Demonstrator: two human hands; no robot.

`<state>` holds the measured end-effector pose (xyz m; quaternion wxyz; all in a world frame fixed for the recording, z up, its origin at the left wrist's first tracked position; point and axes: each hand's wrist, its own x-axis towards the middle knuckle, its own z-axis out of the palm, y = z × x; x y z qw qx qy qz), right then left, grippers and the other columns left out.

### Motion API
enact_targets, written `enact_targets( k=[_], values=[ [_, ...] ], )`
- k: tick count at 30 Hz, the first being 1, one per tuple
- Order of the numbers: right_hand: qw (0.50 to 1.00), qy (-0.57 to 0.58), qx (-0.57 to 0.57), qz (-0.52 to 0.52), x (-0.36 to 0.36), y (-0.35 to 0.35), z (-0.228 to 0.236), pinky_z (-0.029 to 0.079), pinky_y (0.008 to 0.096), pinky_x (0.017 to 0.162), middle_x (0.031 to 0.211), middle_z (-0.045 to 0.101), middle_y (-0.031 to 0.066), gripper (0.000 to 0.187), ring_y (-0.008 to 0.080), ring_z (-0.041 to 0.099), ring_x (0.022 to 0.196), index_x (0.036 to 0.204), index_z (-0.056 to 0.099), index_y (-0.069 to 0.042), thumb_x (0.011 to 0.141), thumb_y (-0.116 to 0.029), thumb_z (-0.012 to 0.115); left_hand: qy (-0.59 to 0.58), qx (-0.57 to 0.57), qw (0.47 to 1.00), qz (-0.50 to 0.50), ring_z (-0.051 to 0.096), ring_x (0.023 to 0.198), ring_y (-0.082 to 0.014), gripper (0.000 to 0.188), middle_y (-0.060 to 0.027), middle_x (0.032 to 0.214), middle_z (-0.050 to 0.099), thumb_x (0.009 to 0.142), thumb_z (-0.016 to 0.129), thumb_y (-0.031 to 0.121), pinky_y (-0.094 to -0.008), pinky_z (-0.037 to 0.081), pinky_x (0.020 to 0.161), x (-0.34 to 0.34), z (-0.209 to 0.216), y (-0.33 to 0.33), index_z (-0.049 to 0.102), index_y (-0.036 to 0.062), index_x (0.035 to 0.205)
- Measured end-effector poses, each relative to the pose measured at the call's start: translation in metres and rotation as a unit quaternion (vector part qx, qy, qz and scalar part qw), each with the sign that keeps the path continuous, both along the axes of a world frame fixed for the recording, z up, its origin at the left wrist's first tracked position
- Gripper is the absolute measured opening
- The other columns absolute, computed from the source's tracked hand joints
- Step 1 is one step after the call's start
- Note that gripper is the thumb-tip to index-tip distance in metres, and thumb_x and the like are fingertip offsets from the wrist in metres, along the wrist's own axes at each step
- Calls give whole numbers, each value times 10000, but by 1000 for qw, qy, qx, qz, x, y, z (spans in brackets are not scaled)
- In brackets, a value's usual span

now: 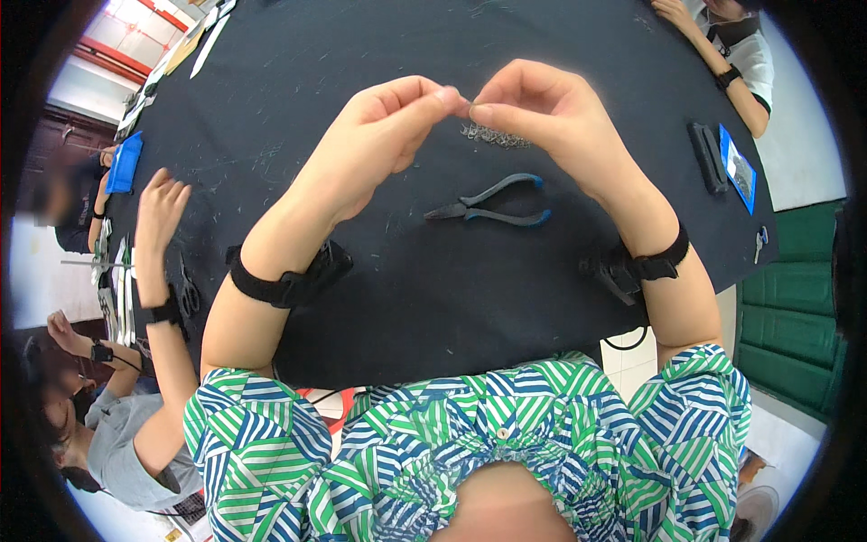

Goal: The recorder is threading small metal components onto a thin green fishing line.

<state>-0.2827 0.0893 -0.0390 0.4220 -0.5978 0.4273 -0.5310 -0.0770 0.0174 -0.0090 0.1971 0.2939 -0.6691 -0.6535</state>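
Left hand (375, 131) pinched; right hand (562, 113) pinched, just beside; grip contents indistinct

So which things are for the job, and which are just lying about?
Probably for the job:
heap of small metal pieces, near the right hand
pliers, lying close by

Seemingly just lying about:
black case
blue-edged packet

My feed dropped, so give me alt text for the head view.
A person's left hand and right hand pinch close together over a black-covered table; anything held between them is too small to make out. A pile of small metal pieces lies near the right hand, with grey-and-blue pliers nearer the wearer. Other people show at left and upper right.
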Motion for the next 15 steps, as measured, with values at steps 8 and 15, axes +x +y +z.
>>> enact_targets(
  k=[8,15],
  values=[
    [994,80,75,28,-18,4,9,428,201,624,775,617,-19,194,35,545,714,918,672,-38,893,-230,679,-13,7,1000,-1,328,518,8,140,92,687,497,914,662,233,-163,213,460,2,-17,-2,627,98,916],
    [894,427,14,-132,-52,8,6,502,293,712,823,663,90,142,172,646,775,940,644,-14,873,-139,634,-80,146,984,-66,297,506,6,154,88,732,506,951,608,228,-169,203,439,20,-28,-19,623,75,956]
  ],
)
